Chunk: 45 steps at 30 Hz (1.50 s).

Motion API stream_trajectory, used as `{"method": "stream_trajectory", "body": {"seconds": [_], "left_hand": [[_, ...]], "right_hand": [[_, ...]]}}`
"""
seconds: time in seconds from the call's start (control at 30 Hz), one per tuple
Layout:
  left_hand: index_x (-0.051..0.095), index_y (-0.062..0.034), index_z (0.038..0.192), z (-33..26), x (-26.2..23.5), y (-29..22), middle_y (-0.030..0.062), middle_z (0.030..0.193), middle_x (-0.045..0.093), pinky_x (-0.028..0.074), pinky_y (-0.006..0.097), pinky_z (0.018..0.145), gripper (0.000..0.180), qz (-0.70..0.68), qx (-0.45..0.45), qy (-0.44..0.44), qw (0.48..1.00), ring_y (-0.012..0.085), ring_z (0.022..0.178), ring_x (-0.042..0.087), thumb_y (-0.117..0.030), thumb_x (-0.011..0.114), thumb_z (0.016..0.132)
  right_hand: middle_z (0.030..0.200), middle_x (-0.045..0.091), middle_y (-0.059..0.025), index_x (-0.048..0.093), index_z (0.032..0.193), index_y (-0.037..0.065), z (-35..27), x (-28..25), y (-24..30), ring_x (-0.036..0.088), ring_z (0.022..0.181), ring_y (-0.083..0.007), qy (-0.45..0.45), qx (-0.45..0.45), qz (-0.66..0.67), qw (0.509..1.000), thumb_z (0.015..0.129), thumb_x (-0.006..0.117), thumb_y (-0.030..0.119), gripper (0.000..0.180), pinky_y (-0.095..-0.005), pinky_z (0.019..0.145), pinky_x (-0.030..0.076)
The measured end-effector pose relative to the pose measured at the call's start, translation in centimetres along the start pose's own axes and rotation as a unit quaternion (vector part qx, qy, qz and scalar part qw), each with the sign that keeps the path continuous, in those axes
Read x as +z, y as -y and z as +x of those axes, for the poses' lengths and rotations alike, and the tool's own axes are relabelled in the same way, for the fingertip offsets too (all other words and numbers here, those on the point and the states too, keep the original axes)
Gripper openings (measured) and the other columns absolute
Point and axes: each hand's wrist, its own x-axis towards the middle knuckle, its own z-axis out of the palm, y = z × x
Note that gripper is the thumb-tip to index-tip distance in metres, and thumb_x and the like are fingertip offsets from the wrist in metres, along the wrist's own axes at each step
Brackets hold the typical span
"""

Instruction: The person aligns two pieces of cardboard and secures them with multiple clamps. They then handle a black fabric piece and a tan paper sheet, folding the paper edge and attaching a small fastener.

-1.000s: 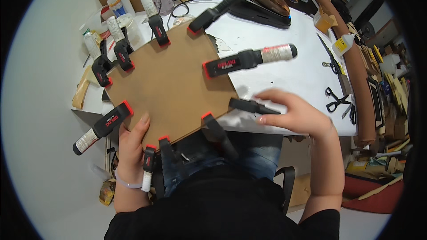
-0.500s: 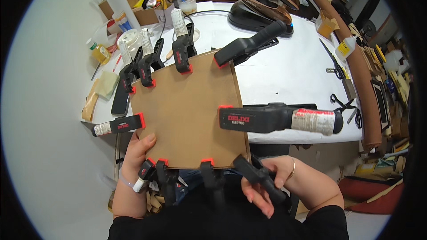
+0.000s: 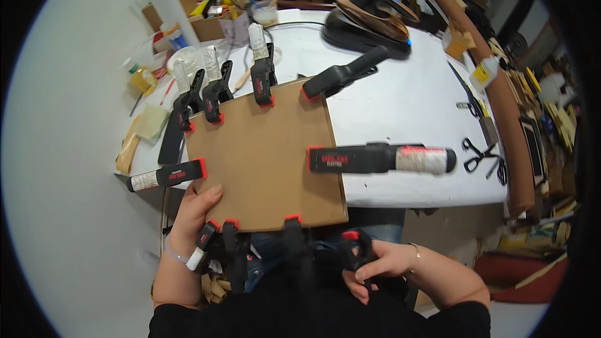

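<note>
A flat brown board [image 3: 263, 163] is held up over the near side of the table, ringed by several black spring clamps with red jaw tips. My left hand [image 3: 195, 209] grips its lower left edge, thumb on top and fingers hidden underneath. Below the board's lower right corner, my right hand [image 3: 385, 263] is closed around a loose spring clamp [image 3: 355, 247], which stands apart from the board. A large clamp [image 3: 375, 159] bites the right edge. Another clamp [image 3: 335, 81] sits at the upper right corner, and a third clamp [image 3: 293, 238] hangs from the bottom edge.
On the white table [image 3: 400, 112] stand a black-and-copper iron [image 3: 372, 22], a cardboard box [image 3: 457, 42] and a white bottle [image 3: 484, 74]. Scissors [image 3: 481, 155] lie at the right. A paper roll [image 3: 169, 9] and a yellow bottle [image 3: 143, 79] are at the left.
The clamp in my right hand has come off the board's lower right corner, which is now bare. The board has shifted slightly, and my left hand keeps its hold.
</note>
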Motion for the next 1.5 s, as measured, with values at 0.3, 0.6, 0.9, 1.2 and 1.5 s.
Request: {"method": "stream_trajectory", "body": {"seconds": [0.3, 0.6, 0.9, 1.2, 1.5], "left_hand": [[0.051, 0.0009, 0.143, -0.2, 0.6, 1.3, 0.0106, 0.131, 0.063, 0.053, 0.035, 0.099, 0.05, -0.02, 0.057, -0.053, 0.997, 0.0196, 0.116, 0.064, -0.009, 0.068, 0.097], [0.054, 0.0009, 0.138, -1.7, 2.5, 1.1, 0.012, 0.126, 0.066, 0.056, 0.037, 0.095, 0.045, -0.047, 0.077, -0.063, 0.994, 0.0214, 0.111, 0.067, -0.009, 0.068, 0.097], [0.055, 0.0031, 0.139, -2.0, 3.5, 0.9, 0.0124, 0.128, 0.066, 0.052, 0.036, 0.099, 0.047, 0.003, 0.089, -0.059, 0.994, 0.0211, 0.115, 0.065, -0.011, 0.068, 0.096], [0.055, 0.0035, 0.138, -1.7, 3.8, 1.0, 0.0115, 0.127, 0.066, 0.052, 0.036, 0.099, 0.047, 0.025, 0.103, -0.065, 0.992, 0.0201, 0.115, 0.065, -0.007, 0.068, 0.095], [0.05, 0.0036, 0.142, -0.4, 3.1, 1.9, 0.0154, 0.132, 0.063, 0.054, 0.036, 0.098, 0.047, 0.033, 0.069, -0.078, 0.994, 0.0239, 0.115, 0.066, -0.007, 0.062, 0.098]], "right_hand": [[0.101, 0.059, -0.0148, 0.061, 0.1, 0.005, -4.1, -0.7, -0.8, 0.064, 0.1, -0.031, -0.284, -0.142, 0.047, 0.947, 0.084, 0.069, 0.035, 0.034, -0.0386, 0.081, 0.051], [0.071, 0.059, -0.0153, 0.063, 0.082, 0.0, -0.1, -1.0, 3.6, 0.059, 0.064, -0.0328, -0.505, -0.091, -0.624, 0.589, 0.086, 0.077, 0.02, 0.025, -0.0385, 0.063, 0.049], [0.073, 0.065, -0.0136, 0.068, 0.078, 0.004, 1.7, -0.1, 6.3, 0.067, 0.075, -0.0334, -0.448, -0.066, -0.711, 0.538, 0.079, 0.077, 0.029, 0.026, -0.0434, 0.069, 0.055], [0.08, 0.07, -0.0164, 0.07, 0.08, 0.003, 2.2, -0.3, 6.9, 0.068, 0.08, -0.0367, -0.433, -0.028, -0.698, 0.57, 0.083, 0.075, 0.035, 0.034, -0.0445, 0.074, 0.056], [0.134, 0.061, -0.0295, 0.053, 0.14, -0.011, -4.2, -0.5, 8.5, 0.061, 0.127, -0.036, -0.408, -0.01, -0.511, 0.757, 0.086, 0.076, 0.06, 0.092, -0.0407, 0.11, 0.047]]}}
